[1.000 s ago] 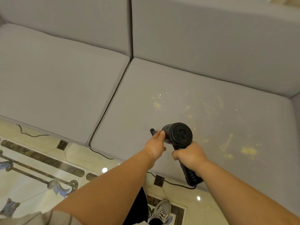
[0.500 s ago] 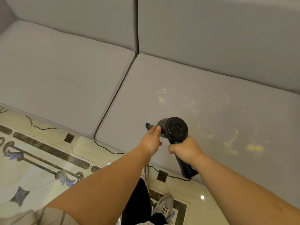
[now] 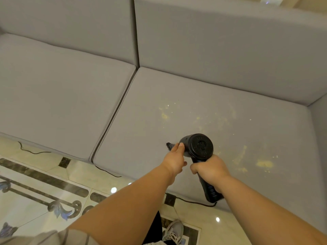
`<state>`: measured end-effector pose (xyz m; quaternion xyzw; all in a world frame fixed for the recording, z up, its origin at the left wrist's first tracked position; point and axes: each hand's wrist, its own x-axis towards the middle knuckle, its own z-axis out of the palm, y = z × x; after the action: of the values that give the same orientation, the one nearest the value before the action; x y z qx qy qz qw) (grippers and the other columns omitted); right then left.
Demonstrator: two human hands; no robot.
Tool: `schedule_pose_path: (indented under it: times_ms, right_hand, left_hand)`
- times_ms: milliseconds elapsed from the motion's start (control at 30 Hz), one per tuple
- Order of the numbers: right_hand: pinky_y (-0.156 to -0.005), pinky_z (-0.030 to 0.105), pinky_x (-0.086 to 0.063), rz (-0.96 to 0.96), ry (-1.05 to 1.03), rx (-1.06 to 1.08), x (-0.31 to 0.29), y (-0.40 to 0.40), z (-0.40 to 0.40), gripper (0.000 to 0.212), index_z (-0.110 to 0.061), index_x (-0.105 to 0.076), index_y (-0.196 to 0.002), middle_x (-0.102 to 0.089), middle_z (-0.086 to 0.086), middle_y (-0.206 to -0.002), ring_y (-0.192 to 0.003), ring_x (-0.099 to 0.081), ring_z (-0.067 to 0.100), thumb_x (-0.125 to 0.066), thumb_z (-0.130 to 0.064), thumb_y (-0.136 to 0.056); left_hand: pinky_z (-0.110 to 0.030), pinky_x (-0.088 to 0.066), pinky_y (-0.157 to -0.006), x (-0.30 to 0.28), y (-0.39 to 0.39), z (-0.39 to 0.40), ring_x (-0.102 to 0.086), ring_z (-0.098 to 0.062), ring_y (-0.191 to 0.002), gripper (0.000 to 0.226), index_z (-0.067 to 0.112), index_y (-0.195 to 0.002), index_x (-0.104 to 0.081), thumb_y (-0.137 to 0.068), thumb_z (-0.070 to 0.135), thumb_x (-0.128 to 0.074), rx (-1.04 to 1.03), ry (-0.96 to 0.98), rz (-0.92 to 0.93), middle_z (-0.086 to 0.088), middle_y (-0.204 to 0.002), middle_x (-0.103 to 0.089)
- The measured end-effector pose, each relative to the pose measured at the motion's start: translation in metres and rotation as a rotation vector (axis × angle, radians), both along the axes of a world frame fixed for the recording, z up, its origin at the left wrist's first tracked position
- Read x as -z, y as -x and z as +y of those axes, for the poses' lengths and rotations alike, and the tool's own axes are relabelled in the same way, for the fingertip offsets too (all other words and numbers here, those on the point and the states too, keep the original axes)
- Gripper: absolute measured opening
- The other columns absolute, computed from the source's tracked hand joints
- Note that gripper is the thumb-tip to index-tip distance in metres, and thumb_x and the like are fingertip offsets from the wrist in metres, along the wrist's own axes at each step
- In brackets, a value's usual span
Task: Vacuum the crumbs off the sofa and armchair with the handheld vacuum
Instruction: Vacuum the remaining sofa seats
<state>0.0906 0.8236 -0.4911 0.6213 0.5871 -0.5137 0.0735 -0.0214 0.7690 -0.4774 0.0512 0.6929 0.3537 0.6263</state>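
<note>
A black handheld vacuum hovers over the right seat cushion of a grey sofa. My right hand grips its handle from the right. My left hand holds the front of the vacuum body, where a short black nozzle pokes out to the left, close to the cushion. Yellow crumbs are scattered across this cushion, with a denser patch of crumbs to the right of the vacuum. The left seat cushion looks bare.
A black cord trails from the handle's end down to the patterned tile floor in front of the sofa. Another stretch of cable lies along the sofa base. My grey shoe stands below. A sofa arm rises at the right.
Both hands stay on the vacuum in the same grip. The vacuum holds its place over the cushion's front part while the view shifts slightly.
</note>
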Motion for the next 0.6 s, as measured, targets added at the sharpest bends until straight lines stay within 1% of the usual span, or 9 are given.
schedule_pose_path:
  times_ms: [67, 200, 267, 433, 533, 600]
  right_hand:
    - [-0.075, 0.043, -0.058, 0.016, -0.004, 0.015, -0.002, 0.003, 0.004, 0.021, -0.014, -0.065, -0.081, -0.067, 0.014, -0.078, -0.081, -0.068, 0.036, -0.072, -0.013, -0.062]
    - [-0.067, 0.033, -0.052, 0.056, -0.041, 0.029, -0.009, 0.02, 0.017, 0.017, -0.016, -0.064, -0.081, -0.067, 0.011, -0.078, -0.078, -0.066, 0.032, -0.073, -0.011, -0.067]
    - [-0.066, 0.031, -0.049, 0.073, -0.055, 0.043, -0.013, 0.033, 0.026, 0.018, -0.017, -0.063, -0.082, -0.066, 0.011, -0.079, -0.078, -0.065, 0.031, -0.073, -0.011, -0.068]
    - [-0.071, 0.035, -0.053, 0.102, -0.069, 0.075, -0.015, 0.073, 0.057, 0.024, -0.015, -0.064, -0.091, -0.066, 0.011, -0.082, -0.081, -0.065, 0.033, -0.073, -0.01, -0.069]
    - [-0.071, 0.035, -0.052, 0.112, -0.078, 0.065, -0.014, 0.101, 0.078, 0.02, -0.019, -0.062, -0.084, -0.064, 0.009, -0.08, -0.08, -0.064, 0.03, -0.072, -0.008, -0.071]
    - [-0.074, 0.039, -0.054, 0.118, -0.081, 0.075, -0.011, 0.124, 0.094, 0.021, -0.023, -0.061, -0.082, -0.065, 0.008, -0.079, -0.08, -0.064, 0.031, -0.072, -0.009, -0.071]
  left_hand:
    - [-0.037, -0.038, -0.103, -0.001, 0.003, 0.005, -0.053, -0.023, -0.121, 0.052, 0.029, -0.151, -0.02, -0.102, 0.044, -0.025, 0.006, -0.021, 0.007, 0.0, -0.15, -0.036]
    - [-0.037, -0.038, -0.105, -0.007, 0.021, 0.018, -0.053, -0.023, -0.121, 0.053, 0.032, -0.151, -0.018, -0.101, 0.047, -0.027, -0.021, -0.067, 0.024, 0.002, -0.152, -0.034]
    - [-0.036, -0.039, -0.104, -0.008, 0.034, 0.029, -0.053, -0.022, -0.121, 0.052, 0.034, -0.151, -0.018, -0.101, 0.047, -0.027, -0.022, -0.096, 0.042, 0.002, -0.151, -0.035]
    - [-0.033, -0.039, -0.099, -0.006, 0.072, 0.063, -0.053, -0.022, -0.119, 0.052, 0.036, -0.151, -0.018, -0.101, 0.048, -0.028, -0.033, -0.117, 0.04, 0.003, -0.151, -0.035]
    - [-0.032, -0.04, -0.096, -0.001, 0.098, 0.084, -0.054, -0.019, -0.11, 0.053, 0.037, -0.15, -0.019, -0.1, 0.049, -0.028, -0.042, -0.128, 0.032, 0.003, -0.15, -0.036]
    - [-0.032, -0.04, -0.096, 0.005, 0.118, 0.1, -0.054, -0.018, -0.109, 0.053, 0.037, -0.15, -0.02, -0.1, 0.05, -0.03, -0.052, -0.122, 0.027, 0.003, -0.15, -0.036]
